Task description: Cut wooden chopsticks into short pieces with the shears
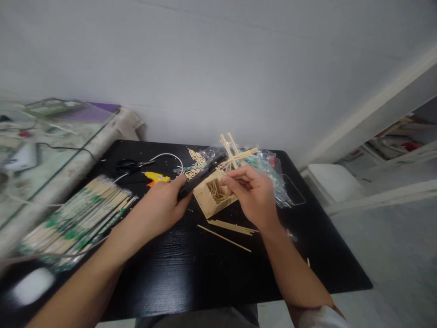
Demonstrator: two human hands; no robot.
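My left hand (170,196) is closed around a long, dark, bar-like tool (202,175), blurred, its kind unclear. The tool slants up and right, over the back of a small tan model (212,200) with an open box full of short sticks. My right hand (254,191) has thumb and fingers pinched together at the model's right side; what lies between them is hidden. Behind the hands, paired wooden sticks (230,152) cross each other and rise above the model. Several loose thin sticks (232,226) lie in front of it on the black table (160,273).
A yellow glue gun (156,177) and black scissors (131,165) lie left of the model. Wrapped chopsticks (82,214) cover the table's left side. Short stick pieces (195,157) and crumpled plastic wrappers (273,175) lie behind. A white object (34,285) is at the near left.
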